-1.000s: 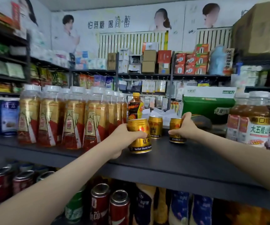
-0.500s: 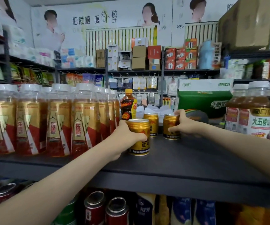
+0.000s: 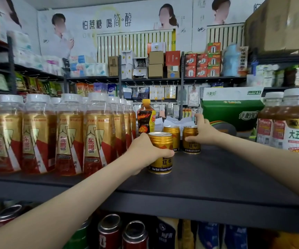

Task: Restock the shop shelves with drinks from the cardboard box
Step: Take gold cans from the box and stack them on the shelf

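Centre of frame: my left hand [image 3: 143, 151] grips the front can [image 3: 160, 159], fingers curled round it; my right hand [image 3: 201, 133] clasps the rear can [image 3: 191, 143]. Sliding either carelessly could topple the middle can [image 3: 173, 136].

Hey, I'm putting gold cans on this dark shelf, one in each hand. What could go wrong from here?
One: the left hand grips the front gold metal can right beside the row of tall clear plastic bottles with gold and red labels; drawing the wrist back sideways might topple one.
Two: the right hand holds the rear gold metal can close to the middle gold metal can; a shove could knock that into the dark bottle with the yellow cap.
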